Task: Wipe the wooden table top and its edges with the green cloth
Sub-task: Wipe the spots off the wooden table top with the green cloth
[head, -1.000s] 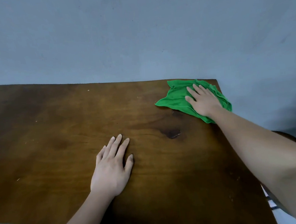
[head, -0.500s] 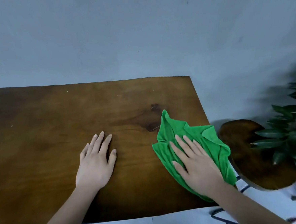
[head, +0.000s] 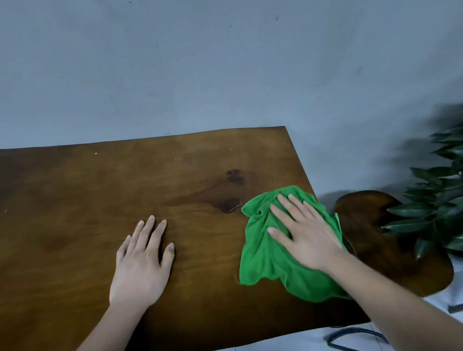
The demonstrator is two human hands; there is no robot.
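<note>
Right hand [head: 308, 233] lies flat on the green cloth [head: 260, 258], palm down, fingers straight and slightly spread. It presses the cloth and does not grasp it; nothing is pinched or curled around. The cloth is crumpled and lies on the wooden table [head: 76, 200] at its right side, about midway between the far and near edges. The cloth's right part reaches the table's right edge and seems to hang slightly past it; how far cannot be told, since the forearm covers that spot.

Left hand [head: 142, 261] rests flat on bare wood, well to the left of the cloth and not touching it. Its fingers are extended and close together with the thumb out to the side, and it holds nothing.

A dark knot [head: 228, 204] in the grain sits just left of the cloth's upper corner. A few pale specks show on the far part of the top.

Beside the table's right edge and lower down is a small dark wooden stool seat [head: 388, 246], with a leafy plant [head: 451, 201] to its right. A grey wall [head: 217, 66] is behind the table. A black metal frame [head: 345, 337] shows on the floor under the near right corner.
</note>
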